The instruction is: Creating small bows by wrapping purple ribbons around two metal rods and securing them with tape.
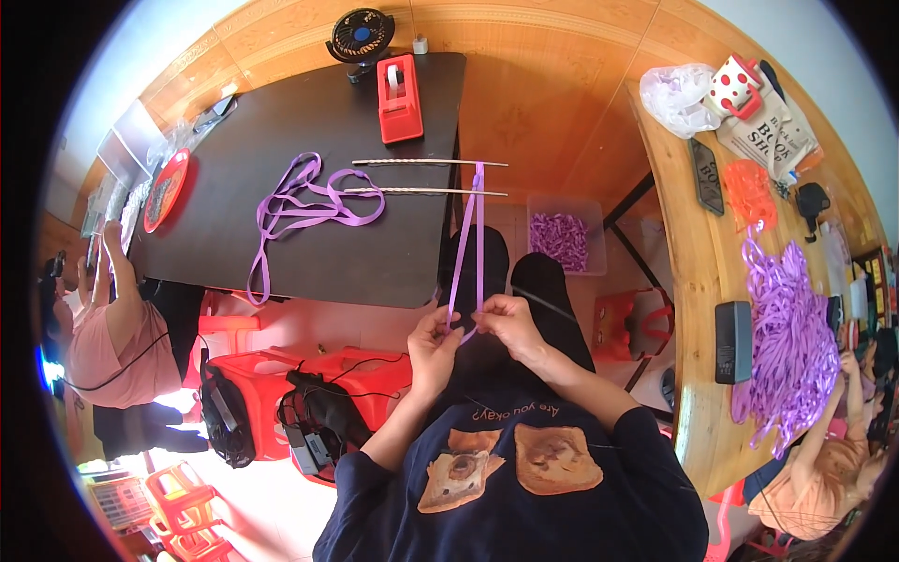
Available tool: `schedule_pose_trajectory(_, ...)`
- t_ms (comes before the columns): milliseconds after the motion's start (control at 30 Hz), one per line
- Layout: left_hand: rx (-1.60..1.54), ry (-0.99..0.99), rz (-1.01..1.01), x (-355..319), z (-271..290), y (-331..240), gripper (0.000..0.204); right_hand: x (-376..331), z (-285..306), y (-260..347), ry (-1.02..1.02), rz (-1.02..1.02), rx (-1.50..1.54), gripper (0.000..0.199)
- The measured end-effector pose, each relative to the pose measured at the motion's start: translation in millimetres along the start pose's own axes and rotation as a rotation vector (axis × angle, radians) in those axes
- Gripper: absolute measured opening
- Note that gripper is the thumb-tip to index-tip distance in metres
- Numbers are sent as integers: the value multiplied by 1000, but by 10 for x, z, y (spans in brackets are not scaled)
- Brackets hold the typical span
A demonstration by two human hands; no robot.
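Over my lap, my left hand (pixel 433 350) pinches one strand of a narrow purple ribbon (pixel 480 244). Close beside it, my right hand (pixel 508 328) is closed on the other strand. Both strands run from my fingers up to two thin metal rods, the far rod (pixel 412 162) and the near rod (pixel 426 192), which stick out past the right edge of the dark table (pixel 375 262). The ribbon passes at the rods' outer ends. More purple ribbon (pixel 318 211) lies in loose loops on the table, partly under the near rod's twisted end.
A red tape dispenser (pixel 400 101) and a small fan (pixel 361 37) stand at the table's back. A clear bin (pixel 559 242) on the floor holds purple pieces. The wooden table (pixel 698 375) at right carries a heap of purple ribbons (pixel 787 328). People sit at both sides.
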State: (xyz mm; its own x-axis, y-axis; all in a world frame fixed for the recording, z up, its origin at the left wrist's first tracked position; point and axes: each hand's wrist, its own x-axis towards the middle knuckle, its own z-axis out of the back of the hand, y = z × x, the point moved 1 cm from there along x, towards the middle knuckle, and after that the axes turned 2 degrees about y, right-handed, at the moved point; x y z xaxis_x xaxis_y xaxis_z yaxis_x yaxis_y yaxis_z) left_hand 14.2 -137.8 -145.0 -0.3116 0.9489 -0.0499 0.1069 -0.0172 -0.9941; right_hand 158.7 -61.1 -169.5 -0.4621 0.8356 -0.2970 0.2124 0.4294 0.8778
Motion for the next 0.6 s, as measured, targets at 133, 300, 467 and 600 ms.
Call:
schedule_pose_trajectory(133,215,-124,-156,121,23,219,36,-22,19,-104,-17,0,31,5)
schedule_pose_trajectory(300,190,-260,-108,223,101,344,21,-127,-23,-116,-39,32,-52,6)
schedule_pose_trajectory(467,-514,16,236,199,108,226,11,-90,48,-183,-109,70,-77,5)
schedule_pose_trajectory(600,-630,408,311,43,162,-7,9,12,34,-63,-136,-6,18,6)
